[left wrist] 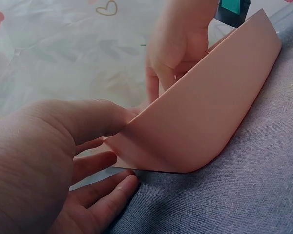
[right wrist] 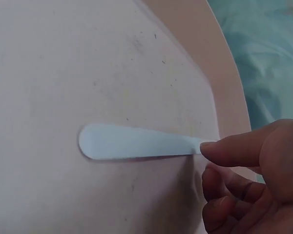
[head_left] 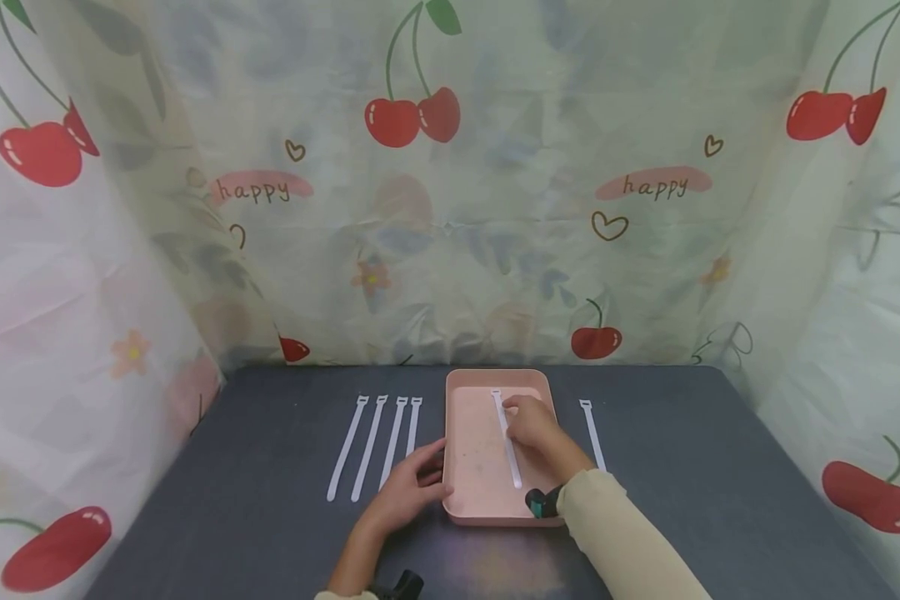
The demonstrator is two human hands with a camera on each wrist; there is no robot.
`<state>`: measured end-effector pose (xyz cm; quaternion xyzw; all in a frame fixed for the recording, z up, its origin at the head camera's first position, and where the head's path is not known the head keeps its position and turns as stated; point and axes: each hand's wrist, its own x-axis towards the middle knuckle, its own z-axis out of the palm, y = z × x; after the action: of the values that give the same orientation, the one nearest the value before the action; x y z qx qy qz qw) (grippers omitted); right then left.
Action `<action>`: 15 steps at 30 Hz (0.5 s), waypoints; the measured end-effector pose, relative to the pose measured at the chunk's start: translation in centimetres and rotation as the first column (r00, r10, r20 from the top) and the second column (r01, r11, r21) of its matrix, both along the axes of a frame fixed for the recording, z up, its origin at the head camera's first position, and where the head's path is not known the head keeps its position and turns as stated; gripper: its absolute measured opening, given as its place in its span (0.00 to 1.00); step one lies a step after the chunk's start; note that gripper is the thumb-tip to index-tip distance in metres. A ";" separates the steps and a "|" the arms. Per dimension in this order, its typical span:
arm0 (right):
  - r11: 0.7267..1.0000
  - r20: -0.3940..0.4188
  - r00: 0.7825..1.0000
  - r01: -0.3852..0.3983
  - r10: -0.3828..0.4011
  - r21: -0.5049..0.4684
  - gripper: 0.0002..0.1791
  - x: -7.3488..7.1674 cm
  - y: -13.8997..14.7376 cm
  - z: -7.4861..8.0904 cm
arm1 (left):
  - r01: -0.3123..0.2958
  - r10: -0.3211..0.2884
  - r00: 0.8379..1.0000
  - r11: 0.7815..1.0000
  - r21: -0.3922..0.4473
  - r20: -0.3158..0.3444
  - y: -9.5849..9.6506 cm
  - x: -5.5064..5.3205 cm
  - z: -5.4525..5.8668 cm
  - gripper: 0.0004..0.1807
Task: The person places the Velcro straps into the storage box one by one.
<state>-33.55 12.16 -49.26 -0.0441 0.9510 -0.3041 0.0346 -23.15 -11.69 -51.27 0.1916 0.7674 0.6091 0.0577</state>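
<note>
A white cable strap (head_left: 508, 446) with a slotted head lies lengthwise along the pink tray (head_left: 468, 508). My right hand (head_left: 534, 423) reaches over the tray and pinches that strap near its slotted end. In the right wrist view the thumb and curled fingers meet at the strap's narrow part, and its rounded end (right wrist: 100, 141) points away from the hand. My left hand (head_left: 408, 492) rests against the tray's left side, fingers loosely spread, thumb at the wall (left wrist: 195, 117).
Several white straps (head_left: 367, 450) lie side by side left of the tray, partly covered by the left hand. Another strap (head_left: 592, 433) lies to the right, its lower end hidden by the right forearm. A patterned curtain (head_left: 450, 250) surrounds the dark table (head_left: 270, 517).
</note>
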 end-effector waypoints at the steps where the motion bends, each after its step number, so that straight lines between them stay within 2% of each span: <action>1: 1.000 0.003 1.000 -0.008 0.008 -0.004 0.29 -0.1 0.1 0.1 | 0.000 0.000 1.000 1.000 0.003 0.002 0.0 0.2 0.4 0.37; 3: 0.999 0.015 1.000 -0.026 0.026 -0.019 0.30 -0.3 0.2 0.2 | -0.001 0.001 1.000 1.000 0.001 0.000 0.1 0.5 1.0 0.36; 5: 0.999 0.028 0.999 -0.032 0.033 -0.026 0.32 -0.3 0.3 0.3 | -0.001 0.001 1.000 1.000 0.005 0.002 0.1 0.5 1.1 0.36; 6: 0.999 0.039 0.999 -0.031 0.032 -0.032 0.34 -0.4 0.4 0.4 | -0.001 0.001 1.000 1.000 0.008 0.008 0.1 0.8 1.6 0.36; 9: 0.999 0.068 0.997 -0.035 0.037 -0.027 0.36 -0.4 0.5 0.5 | -0.001 0.001 1.000 1.000 0.002 0.013 0.1 1.0 1.9 0.36; 13: 0.999 0.109 0.993 -0.046 0.046 -0.005 0.37 -0.4 0.5 0.6 | -0.007 0.007 1.000 1.000 0.003 0.013 0.1 0.8 1.6 0.37; 15: 0.998 0.122 0.991 -0.054 0.052 0.013 0.36 -0.4 0.4 0.6 | -0.011 0.011 1.000 1.000 0.006 0.009 0.1 0.5 0.9 0.37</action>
<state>-33.91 12.59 -48.64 -0.0507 0.9480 -0.2976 0.1010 -22.70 -11.61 -50.33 0.1850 0.7665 0.6124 0.0574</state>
